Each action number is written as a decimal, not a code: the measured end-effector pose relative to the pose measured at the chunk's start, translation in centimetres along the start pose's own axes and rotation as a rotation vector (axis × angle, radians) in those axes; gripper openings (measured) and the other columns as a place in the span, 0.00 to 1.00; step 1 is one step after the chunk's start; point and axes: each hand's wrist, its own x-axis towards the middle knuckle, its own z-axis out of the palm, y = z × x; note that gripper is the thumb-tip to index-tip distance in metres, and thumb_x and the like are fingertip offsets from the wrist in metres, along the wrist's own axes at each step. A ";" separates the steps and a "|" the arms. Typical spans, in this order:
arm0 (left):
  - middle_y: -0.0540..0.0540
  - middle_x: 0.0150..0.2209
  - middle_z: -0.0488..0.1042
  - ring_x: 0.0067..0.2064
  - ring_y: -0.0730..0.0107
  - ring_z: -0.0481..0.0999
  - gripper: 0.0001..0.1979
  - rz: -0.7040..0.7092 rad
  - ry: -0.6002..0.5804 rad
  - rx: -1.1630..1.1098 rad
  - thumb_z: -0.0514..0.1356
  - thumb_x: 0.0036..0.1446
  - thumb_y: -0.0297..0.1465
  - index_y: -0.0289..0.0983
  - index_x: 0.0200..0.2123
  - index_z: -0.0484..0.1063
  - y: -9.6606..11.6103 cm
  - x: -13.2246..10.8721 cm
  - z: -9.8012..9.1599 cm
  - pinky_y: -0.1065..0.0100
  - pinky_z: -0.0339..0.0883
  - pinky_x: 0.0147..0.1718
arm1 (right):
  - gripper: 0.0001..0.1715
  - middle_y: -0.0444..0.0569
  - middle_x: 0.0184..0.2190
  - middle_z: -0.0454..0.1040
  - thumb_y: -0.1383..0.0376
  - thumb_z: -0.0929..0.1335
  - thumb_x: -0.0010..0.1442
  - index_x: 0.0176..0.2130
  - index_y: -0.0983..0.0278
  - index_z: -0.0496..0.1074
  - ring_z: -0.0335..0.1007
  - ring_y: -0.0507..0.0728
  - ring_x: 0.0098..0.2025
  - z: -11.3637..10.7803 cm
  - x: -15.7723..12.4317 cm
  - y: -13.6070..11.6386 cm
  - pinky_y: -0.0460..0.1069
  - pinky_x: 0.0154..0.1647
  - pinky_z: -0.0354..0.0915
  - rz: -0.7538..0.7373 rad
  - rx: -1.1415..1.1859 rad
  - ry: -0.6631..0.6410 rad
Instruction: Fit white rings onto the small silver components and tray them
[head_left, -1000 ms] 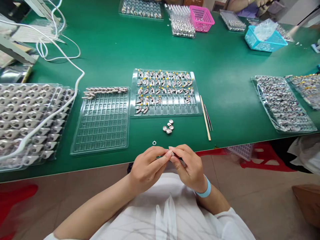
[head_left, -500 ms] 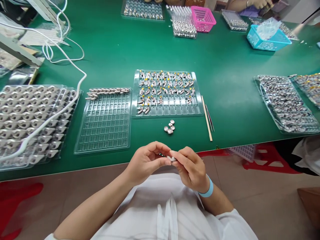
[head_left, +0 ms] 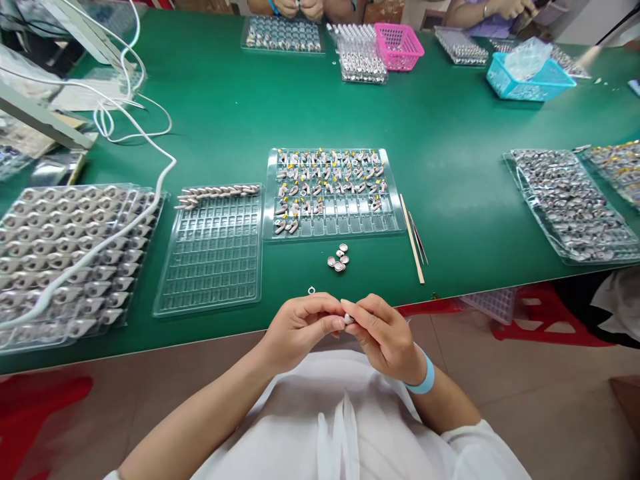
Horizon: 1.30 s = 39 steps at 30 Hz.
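My left hand and my right hand meet at the table's near edge, fingers pinched together on a small grey-white part between them. Just beyond lie a tiny metal ring and a cluster of several small round metal caps. Further out sits a clear tray partly filled with small grey and yellow parts. To its left is another clear tray holding a single row of grey pieces at its far edge.
A wooden stick and tweezers lie right of the middle tray. Stacked trays of grey shells with a white cable over them fill the left. Trays of metal parts sit right. Pink basket, blue basket and other people's hands are at the far side.
My hands have stayed together at the table edge, turning the small part slightly. The view has tilted a little, so everything sits lower in the picture.
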 end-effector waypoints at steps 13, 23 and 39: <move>0.45 0.34 0.80 0.35 0.72 0.77 0.08 -0.138 0.031 -0.132 0.67 0.55 0.30 0.35 0.39 0.80 -0.8 -0.1 0.7 0.71 0.75 0.37 | 0.27 0.53 0.36 0.74 0.74 0.64 0.64 0.61 0.63 0.64 0.67 0.55 0.33 -0.1 -0.4 0.3 0.52 0.31 0.70 -0.006 -0.039 0.057; 0.46 0.35 0.81 0.36 0.67 0.80 0.20 -0.181 0.077 -0.243 0.72 0.45 0.25 0.38 0.44 0.80 -1.0 -0.1 1.0 0.66 0.78 0.39 | 0.23 0.54 0.36 0.73 0.72 0.64 0.64 0.58 0.65 0.66 0.69 0.56 0.35 0.1 -0.5 0.3 0.52 0.33 0.71 0.005 -0.027 0.064; 0.47 0.25 0.79 0.27 0.73 0.75 0.09 -0.289 0.018 -0.333 0.72 0.45 0.28 0.33 0.33 0.82 -0.4 0.0 0.9 0.70 0.74 0.31 | 0.24 0.50 0.31 0.72 0.71 0.63 0.65 0.59 0.63 0.65 0.65 0.53 0.28 0.3 -0.6 -0.6 0.49 0.26 0.67 0.007 -0.055 0.078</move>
